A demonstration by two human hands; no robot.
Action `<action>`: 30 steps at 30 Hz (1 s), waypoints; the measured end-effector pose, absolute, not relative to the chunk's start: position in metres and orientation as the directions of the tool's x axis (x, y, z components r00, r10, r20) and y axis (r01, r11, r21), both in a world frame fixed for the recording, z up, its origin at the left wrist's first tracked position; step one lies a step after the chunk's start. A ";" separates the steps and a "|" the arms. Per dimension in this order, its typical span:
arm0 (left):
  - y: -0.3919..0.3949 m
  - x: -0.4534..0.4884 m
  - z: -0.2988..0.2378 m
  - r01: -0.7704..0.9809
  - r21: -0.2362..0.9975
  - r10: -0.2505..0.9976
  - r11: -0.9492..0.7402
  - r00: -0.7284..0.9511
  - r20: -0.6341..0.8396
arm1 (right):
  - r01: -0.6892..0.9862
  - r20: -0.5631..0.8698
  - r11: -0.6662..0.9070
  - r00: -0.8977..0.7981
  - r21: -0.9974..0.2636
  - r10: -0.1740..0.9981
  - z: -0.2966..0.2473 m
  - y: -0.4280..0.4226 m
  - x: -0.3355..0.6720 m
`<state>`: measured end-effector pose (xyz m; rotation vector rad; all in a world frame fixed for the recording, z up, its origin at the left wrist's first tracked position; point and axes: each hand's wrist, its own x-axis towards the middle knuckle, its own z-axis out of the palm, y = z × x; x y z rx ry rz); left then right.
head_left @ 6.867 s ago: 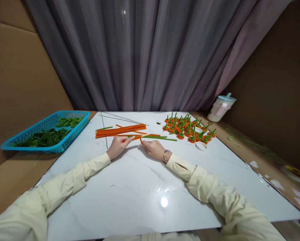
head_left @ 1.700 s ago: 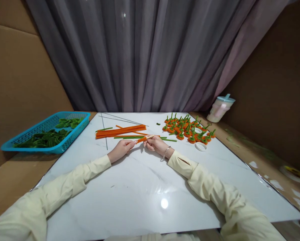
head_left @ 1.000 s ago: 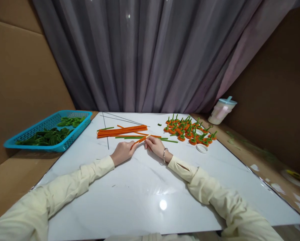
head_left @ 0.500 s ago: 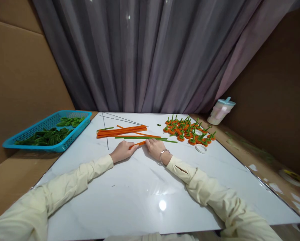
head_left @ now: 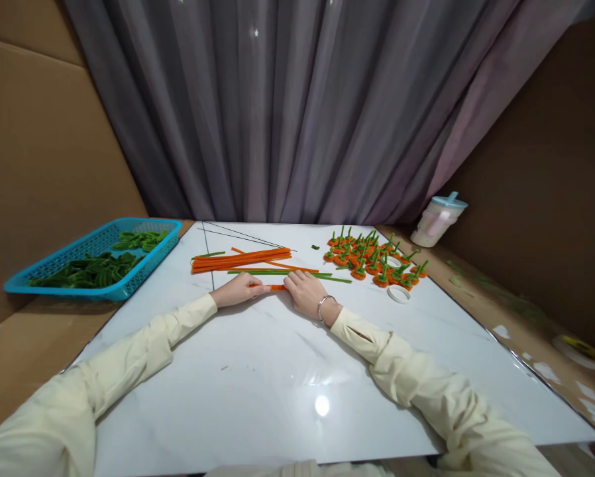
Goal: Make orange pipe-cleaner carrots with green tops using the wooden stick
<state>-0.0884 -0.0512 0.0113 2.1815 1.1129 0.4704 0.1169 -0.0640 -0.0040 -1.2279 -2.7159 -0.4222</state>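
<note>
Between my two hands runs a short stretch of orange pipe cleaner [head_left: 277, 287], low over the white table. My left hand [head_left: 240, 289] is closed on its left end, thumb and fingers pressed together. The right end is under the bent fingers of my right hand [head_left: 305, 293], which wears a bracelet; those fingertips hide part of it. Just beyond my hands lie green pipe cleaners [head_left: 262, 273] and a bundle of loose orange pipe cleaners [head_left: 240, 260]. To the right stand several small orange coiled pieces with green stems [head_left: 360, 271].
A blue basket [head_left: 126, 290] with green leaf shapes is at the left. White rings [head_left: 399, 294] lie by the orange pieces. Thin dark wires [head_left: 242, 235] rest at the back. A lidded cup [head_left: 437, 222] stands back right, before a grey curtain [head_left: 277, 112].
My left hand has shifted slightly up and left and turned flatter. The orange pipe cleaner between my hands now lies more level. My right hand has barely moved.
</note>
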 end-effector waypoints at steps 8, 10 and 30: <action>-0.051 -0.090 0.011 0.557 0.708 0.796 -0.434 0.605 0.012 | 0.711 0.270 0.703 -0.672 -0.026 0.690 -0.009 -0.058 0.121; -0.051 -0.090 0.008 0.553 0.696 0.794 -0.458 0.607 0.040 | 0.700 0.271 0.707 -0.665 -0.101 0.696 -0.009 -0.056 0.122; -0.065 -0.090 -0.006 0.521 -0.248 0.328 -0.817 0.773 0.544 | 0.570 0.206 0.493 -0.493 -0.657 0.845 -0.008 -0.058 0.130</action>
